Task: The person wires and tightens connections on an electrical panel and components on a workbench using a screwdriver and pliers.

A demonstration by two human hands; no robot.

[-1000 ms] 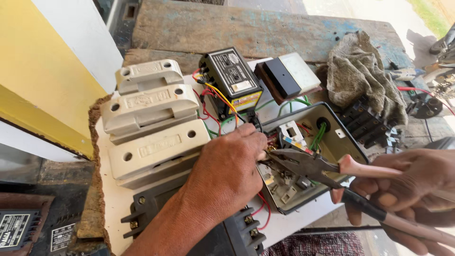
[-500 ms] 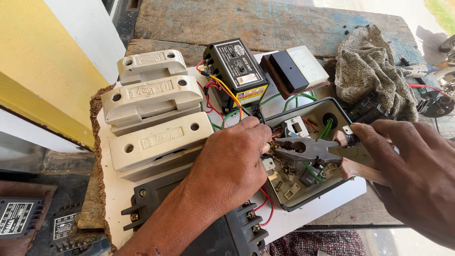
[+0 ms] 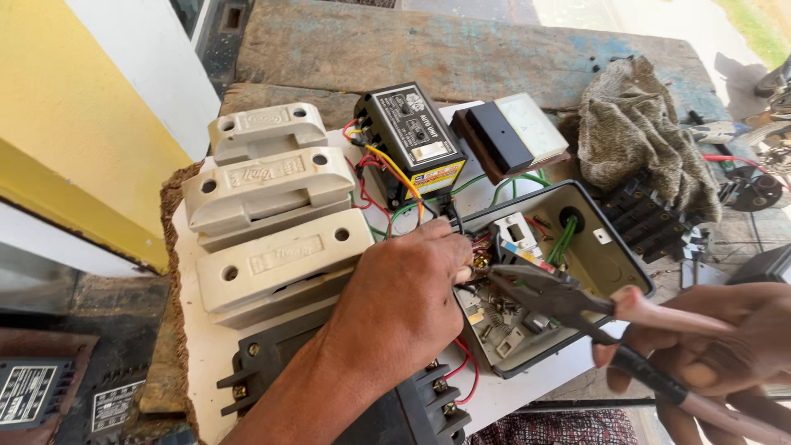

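Pink-handled pliers [image 3: 568, 301], perhaps grey box [image 3: 614, 247]

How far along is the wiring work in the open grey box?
Done: the grey box is open, its wires exposed. In hand: the left hand pinches something at the box's edge; the right hand holds pliers there, jaws slightly apart. Left: box not yet closed.

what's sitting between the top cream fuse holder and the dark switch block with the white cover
In the head view, a black rectangular control unit with red, yellow and green wires lies between the top cream fuse holder and the dark switch block.
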